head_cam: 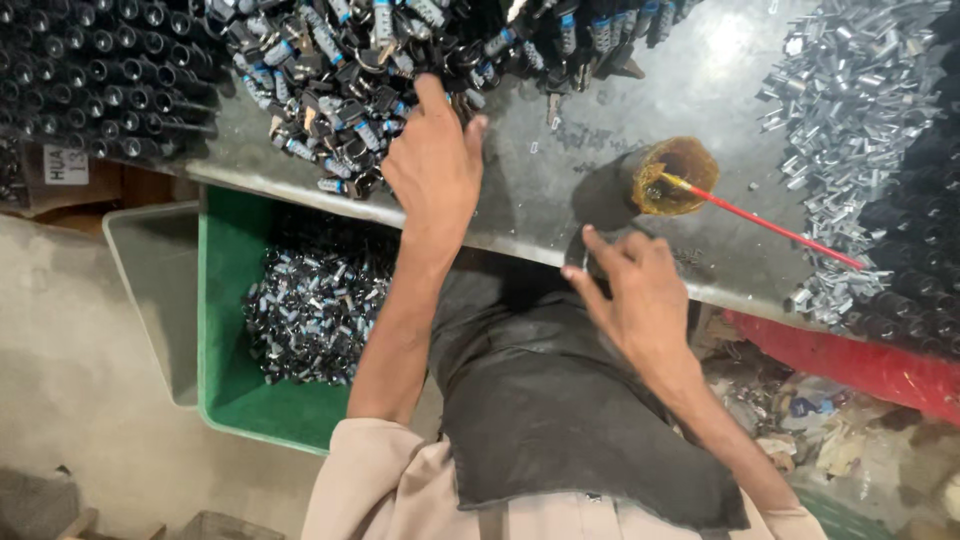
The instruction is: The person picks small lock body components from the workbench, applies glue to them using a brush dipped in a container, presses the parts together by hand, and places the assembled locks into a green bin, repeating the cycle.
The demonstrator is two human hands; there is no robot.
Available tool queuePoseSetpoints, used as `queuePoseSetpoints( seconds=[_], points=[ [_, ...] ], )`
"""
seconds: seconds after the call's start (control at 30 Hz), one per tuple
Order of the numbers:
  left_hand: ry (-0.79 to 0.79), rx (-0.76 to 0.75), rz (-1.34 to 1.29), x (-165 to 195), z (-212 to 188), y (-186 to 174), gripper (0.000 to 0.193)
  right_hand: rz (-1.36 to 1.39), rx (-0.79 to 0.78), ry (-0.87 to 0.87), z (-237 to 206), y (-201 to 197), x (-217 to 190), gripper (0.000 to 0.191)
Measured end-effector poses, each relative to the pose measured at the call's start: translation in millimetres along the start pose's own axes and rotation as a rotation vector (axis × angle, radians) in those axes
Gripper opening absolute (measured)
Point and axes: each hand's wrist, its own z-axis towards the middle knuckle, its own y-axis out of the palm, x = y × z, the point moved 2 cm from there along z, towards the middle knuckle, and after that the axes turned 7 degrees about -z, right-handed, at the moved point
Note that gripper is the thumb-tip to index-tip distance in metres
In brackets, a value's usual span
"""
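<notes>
Left hand (435, 165) lies flat with fingers spread, fingertips touching the heap of small black-and-silver metal parts (340, 70) just ahead of it on the dull grey worktop (560, 190). Right hand (640, 290) is half-curled, pinching what looks like a tiny part; can't tell for sure. Just beyond it sits a round amber cup (680, 175) with a thin red brush (770, 228). Shiny silver clips (850, 120) are piled off to its right.

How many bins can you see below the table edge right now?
3. A green bin of small dark parts sits under the left hand; a grey bin stands at its left; a red bin lies at right, below the table. Others may be hidden.
</notes>
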Motion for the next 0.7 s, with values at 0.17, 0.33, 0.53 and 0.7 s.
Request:
queuePoseSetpoints(
  seconds=[0.17,0.33,0.53,0.7],
  points=[
    [0.087,-0.063,0.013,-5.7,-21.9,9.9,0.04,0.002,0.018,-0.034,-8.0,12.8,1.9,0.042],
    [0.156,-0.062,-0.156,-17.3,-43.4,-15.6,0.034,0.159,0.082,-0.043,-11.8,10.9,4.6,0.02],
    [0.176,0.036,-0.052,-2.1,-22.6,4.8,0.031,0.409,0.098,0.051,-18.4,-0.4,4.4,0.014],
    [0.424,-0.034,-0.601,4.9,-36.0,-2.8,0.018,0.583,0.044,0.116,-26.1,-7.9,9.5,0.01]
  ],
)
